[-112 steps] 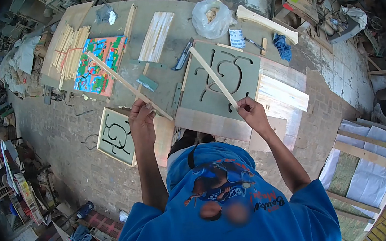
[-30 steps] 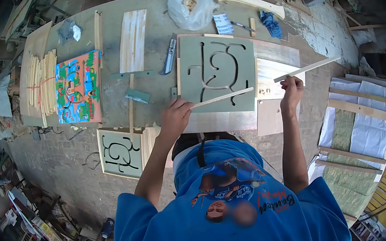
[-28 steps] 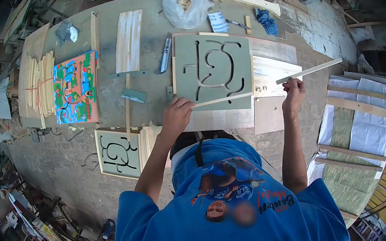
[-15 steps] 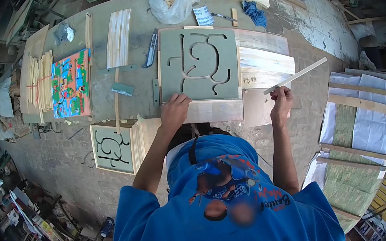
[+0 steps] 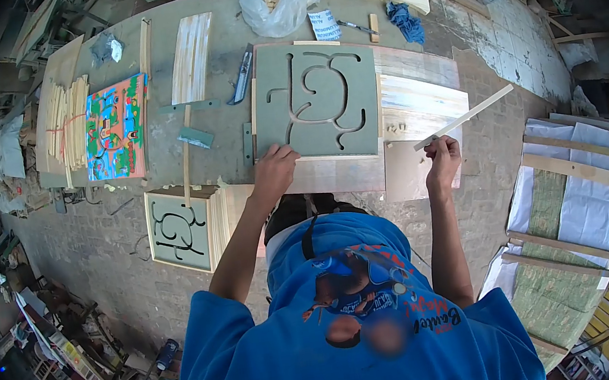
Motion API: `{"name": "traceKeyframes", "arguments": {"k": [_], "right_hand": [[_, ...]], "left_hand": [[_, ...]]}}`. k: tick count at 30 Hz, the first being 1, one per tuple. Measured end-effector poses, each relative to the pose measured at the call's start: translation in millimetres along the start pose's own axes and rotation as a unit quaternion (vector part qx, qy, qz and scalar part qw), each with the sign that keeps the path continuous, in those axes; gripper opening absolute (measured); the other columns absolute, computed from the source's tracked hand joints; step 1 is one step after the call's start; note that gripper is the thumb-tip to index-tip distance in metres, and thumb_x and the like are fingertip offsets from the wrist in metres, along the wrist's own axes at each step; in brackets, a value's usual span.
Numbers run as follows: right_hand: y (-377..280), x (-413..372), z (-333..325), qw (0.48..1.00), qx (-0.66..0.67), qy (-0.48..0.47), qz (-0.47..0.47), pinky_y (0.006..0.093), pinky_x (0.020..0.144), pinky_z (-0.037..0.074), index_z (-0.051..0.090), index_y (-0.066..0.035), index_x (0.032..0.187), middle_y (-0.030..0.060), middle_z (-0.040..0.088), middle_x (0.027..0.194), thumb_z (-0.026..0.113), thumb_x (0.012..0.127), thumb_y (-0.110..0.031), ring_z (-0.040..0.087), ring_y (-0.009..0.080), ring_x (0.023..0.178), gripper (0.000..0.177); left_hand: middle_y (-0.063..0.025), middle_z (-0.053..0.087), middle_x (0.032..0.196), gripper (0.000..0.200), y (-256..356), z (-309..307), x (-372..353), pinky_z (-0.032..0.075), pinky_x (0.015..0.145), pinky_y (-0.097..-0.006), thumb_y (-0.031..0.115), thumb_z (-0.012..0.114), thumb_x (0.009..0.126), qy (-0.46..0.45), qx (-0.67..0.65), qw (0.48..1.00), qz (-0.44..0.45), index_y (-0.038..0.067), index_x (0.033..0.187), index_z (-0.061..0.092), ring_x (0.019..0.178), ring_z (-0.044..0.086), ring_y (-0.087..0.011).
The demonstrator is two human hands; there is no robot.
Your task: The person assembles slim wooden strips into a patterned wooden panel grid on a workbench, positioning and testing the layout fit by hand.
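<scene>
Wood strip [image 5: 481, 107], pinched in the right hand [image 5: 442, 160], juts past the right edge of the tabletop [image 5: 231, 134]. Near its front edge, the left hand [image 5: 276, 174] hides one end of a second strip [image 5: 342, 157] along the grooved panel [image 5: 354, 98]; its grip I cannot tell.

Left grip [image 5: 277, 172] at grooved board [image 5: 321, 102], strip [image 5: 474, 110] in right grip [image 5: 443, 162]

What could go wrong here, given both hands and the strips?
1. The near-edge strip might slip out of line: the left hand is only at its left end.
2. The right hand holds the other strip near one end, so the long free side could swing or catch.
3. The utility knife lies beside the green board; a careless reach might nick someone.
</scene>
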State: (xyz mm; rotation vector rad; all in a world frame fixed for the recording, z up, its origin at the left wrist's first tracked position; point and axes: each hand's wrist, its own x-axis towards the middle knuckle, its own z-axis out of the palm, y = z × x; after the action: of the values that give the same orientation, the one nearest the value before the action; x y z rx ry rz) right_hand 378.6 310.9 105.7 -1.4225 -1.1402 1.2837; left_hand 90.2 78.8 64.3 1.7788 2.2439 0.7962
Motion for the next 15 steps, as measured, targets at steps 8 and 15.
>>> {"name": "traceKeyframes", "arguments": {"k": [8, 15], "right_hand": [[3, -4, 6, 1.0, 0.003, -0.008, 0.008, 0.0262, 0.056, 0.041, 0.052, -0.001, 0.09, 0.0077, 0.059, 0.069, 0.059, 0.086, -0.008, 0.053, 0.0119, 0.061, 0.01], [4, -8, 18, 1.0, 0.002, -0.025, 0.008, 0.0259, 0.058, 0.043, 0.053, -0.002, 0.087, 0.0074, 0.06, 0.071, 0.059, 0.085, -0.007, 0.055, 0.0121, 0.062, 0.008]], "left_hand": [[-0.0021, 0.061, 0.095, 0.019, -6, 1, 0, 0.054, 0.079, -0.0359, 0.005, 0.066, 0.075, -0.051, 0.007, 0.999, -0.006, 0.008, 0.094, 0.068, 0.095, 0.058, -0.022], [-0.0037, 0.061, 0.103, 0.027, -6, -8, 3, 0.053, 0.081, -0.0365, 0.01, 0.069, 0.079, -0.038, 0.003, 0.999, -0.004, 0.007, 0.105, 0.067, 0.1, 0.058, -0.0233]]}}
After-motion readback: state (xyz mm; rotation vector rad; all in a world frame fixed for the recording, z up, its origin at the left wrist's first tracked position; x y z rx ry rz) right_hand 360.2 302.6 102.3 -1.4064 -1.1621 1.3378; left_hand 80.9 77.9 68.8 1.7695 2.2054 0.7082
